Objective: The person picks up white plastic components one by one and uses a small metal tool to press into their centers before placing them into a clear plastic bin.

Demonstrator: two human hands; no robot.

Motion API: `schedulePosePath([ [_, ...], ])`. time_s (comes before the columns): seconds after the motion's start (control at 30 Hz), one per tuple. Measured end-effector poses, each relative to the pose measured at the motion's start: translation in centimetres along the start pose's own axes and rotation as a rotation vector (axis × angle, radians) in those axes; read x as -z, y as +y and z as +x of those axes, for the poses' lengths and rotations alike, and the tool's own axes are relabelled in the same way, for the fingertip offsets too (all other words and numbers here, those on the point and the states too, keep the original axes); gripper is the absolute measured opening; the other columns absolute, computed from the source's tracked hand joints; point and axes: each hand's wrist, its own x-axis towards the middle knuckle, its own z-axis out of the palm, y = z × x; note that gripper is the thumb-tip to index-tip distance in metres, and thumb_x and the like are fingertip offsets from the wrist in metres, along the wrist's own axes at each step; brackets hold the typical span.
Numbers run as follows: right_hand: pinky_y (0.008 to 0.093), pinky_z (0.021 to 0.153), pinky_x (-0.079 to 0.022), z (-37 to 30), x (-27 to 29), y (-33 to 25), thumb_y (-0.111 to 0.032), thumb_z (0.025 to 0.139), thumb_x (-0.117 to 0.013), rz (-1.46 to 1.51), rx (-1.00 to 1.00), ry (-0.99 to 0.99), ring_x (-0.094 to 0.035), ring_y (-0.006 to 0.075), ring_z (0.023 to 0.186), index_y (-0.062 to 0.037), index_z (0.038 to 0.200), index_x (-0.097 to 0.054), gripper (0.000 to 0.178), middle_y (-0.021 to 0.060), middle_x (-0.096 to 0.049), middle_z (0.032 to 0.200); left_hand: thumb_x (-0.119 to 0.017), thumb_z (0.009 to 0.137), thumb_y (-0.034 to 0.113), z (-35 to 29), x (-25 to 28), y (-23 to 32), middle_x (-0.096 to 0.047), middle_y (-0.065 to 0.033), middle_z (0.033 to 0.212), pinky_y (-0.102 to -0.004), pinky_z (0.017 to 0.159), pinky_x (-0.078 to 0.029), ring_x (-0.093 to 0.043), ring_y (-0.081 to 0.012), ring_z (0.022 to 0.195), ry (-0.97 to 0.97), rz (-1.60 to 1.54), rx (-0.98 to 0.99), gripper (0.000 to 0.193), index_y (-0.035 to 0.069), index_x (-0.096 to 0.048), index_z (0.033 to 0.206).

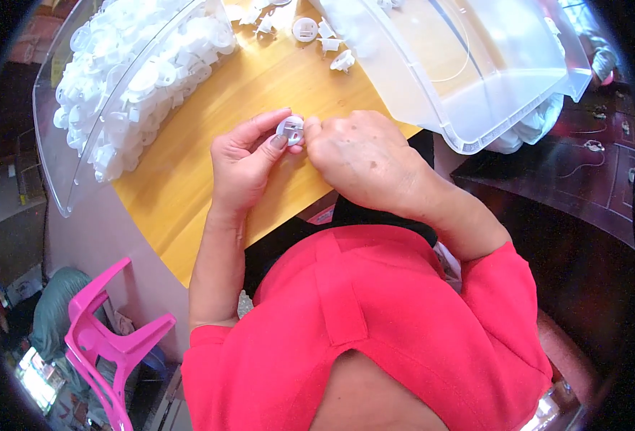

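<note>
Between thumb and fingers, my left hand pinches a small round white plastic part with slots in its face. My right hand is closed right beside it, knuckles up, its thumb and fingertip at the part's right edge. Whether that hand grips the same part or a smaller piece is hidden by its fingers. Both hands are above the near part of the yellow wooden table. Farther off on the table lie several loose white plastic parts, some round, some with small tabs.
At the left, a clear bin holds a big heap of white plastic parts. A second translucent bin stands at the right. A pink plastic stool is at lower left. Dark furniture stands on the far right.
</note>
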Motion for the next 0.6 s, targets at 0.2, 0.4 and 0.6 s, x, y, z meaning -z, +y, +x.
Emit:
schedulePosePath([
  [0.2, 0.0389, 0.054, -0.051, 0.8, 0.5, 0.5, -0.013, 0.082, -0.051, -0.054, 0.110, -0.128, -0.065, 0.0292, 0.063, 0.0009, 0.080, -0.058, 0.016, 0.0161, -0.062, 0.066, -0.058, 0.085, -0.006, -0.2, -0.5, 0.0, -0.065, -0.0131, 0.096, -0.0258, 0.073, -0.053, -0.063, -0.0143, 0.078, 0.036, 0.128, -0.036, 0.025, -0.007, -0.060, 0.110],
  [0.4, 0.0425, 0.058, -0.050, 1.1, -0.1, 1.5, -0.010, 0.080, -0.053, 0.055, 0.121, -0.110, -0.064, 0.0340, 0.065, 0.0016, 0.081, -0.060, 0.013, 0.0194, -0.061, 0.064, -0.057, 0.086, -0.003, -0.3, -0.2, 0.1, -0.065, -0.0138, 0.093, -0.0263, 0.070, -0.053, -0.062, -0.0154, 0.078, 0.023, 0.005, 0.065, 0.024, -0.007, -0.059, 0.110],
  [0.6, 0.0351, 0.057, -0.047, 0.1, -3.2, 1.5, -0.008, 0.087, -0.049, 0.684, -0.108, 0.156, -0.062, 0.0261, 0.061, 0.0010, 0.099, -0.062, 0.020, 0.0183, -0.060, 0.067, -0.059, 0.086, -0.001, 0.5, 0.4, 0.5, -0.064, -0.0147, 0.096, -0.0261, 0.067, -0.052, -0.063, -0.0174, 0.080, 0.016, -0.178, 0.018, 0.029, -0.006, -0.056, 0.115],
])
